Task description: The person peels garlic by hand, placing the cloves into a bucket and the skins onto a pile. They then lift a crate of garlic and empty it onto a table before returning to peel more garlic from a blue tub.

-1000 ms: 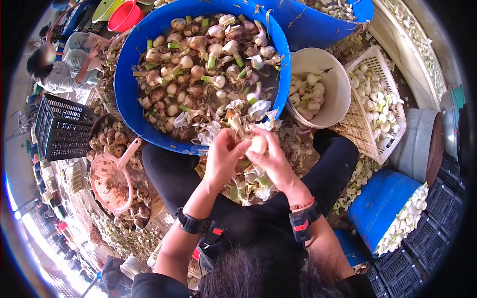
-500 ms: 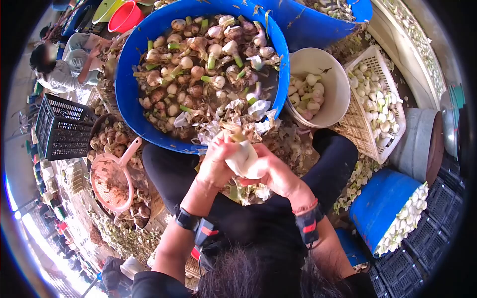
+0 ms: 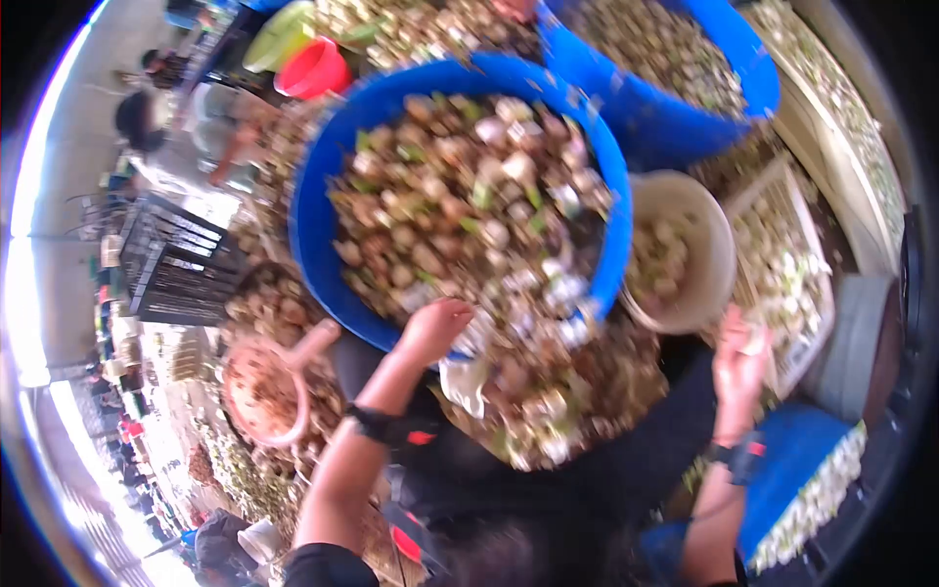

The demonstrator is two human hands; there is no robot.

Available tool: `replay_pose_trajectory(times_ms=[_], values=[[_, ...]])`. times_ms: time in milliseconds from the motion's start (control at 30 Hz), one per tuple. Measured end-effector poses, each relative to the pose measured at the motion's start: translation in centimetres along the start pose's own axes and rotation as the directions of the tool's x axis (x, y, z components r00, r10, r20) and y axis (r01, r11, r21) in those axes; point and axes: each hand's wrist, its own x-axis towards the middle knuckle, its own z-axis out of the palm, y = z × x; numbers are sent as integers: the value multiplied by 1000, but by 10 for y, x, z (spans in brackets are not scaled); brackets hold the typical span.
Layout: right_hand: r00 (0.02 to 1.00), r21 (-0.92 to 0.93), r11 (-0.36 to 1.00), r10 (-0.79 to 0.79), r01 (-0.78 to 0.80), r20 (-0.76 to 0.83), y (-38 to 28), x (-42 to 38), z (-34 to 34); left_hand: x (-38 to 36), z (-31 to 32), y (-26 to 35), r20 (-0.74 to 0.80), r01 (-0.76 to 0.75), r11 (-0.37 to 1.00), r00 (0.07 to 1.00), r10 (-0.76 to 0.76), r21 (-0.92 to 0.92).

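My left hand (image 3: 435,331) is over the near rim of a big blue tub (image 3: 311,264), its fingers curled together; whatever is in them is hidden. Just below it is a white piece of garlic skin (image 3: 465,384), apparently apart from the fingers. Out to the right, my right hand (image 3: 738,367) is smeared by motion between a white bucket (image 3: 726,249) and a slatted crate (image 3: 817,338). A pale garlic bulb (image 3: 753,340) shows at its fingers. Unpeeled garlic bulbs (image 3: 421,205) with cut green stems fill the tub.
Peeled garlic lies in the bucket and crate. Loose skins (image 3: 548,391) are heaped before my lap. An orange strainer (image 3: 298,421) and a black crate (image 3: 181,264) stand left, a tipped blue barrel (image 3: 782,445) right. Another person (image 3: 186,147) sits at upper left.
My hands, together on a white garlic bulb before, have parted. The right has swung right to the bucket and crate; the left stays near the tub rim. The whole view has shifted.
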Motion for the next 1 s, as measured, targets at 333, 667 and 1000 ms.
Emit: replay_pose_trajectory(times_ms=[333, 667, 1000], values=[[983, -760, 650, -132, -8, -124, 101, 19, 37, 55, 13, -5, 305, 212, 865, 875, -375, 455], [962, -931, 355, 274, -89, 13, 249, 14, 17, -67, -2, 95, -5, -95, 615, 989, 146, -783], [920, -914, -102, 77, 392, 385, 251, -12, 29, -61, 15, 97, -166, -61, 628, 980, -111, -775]])
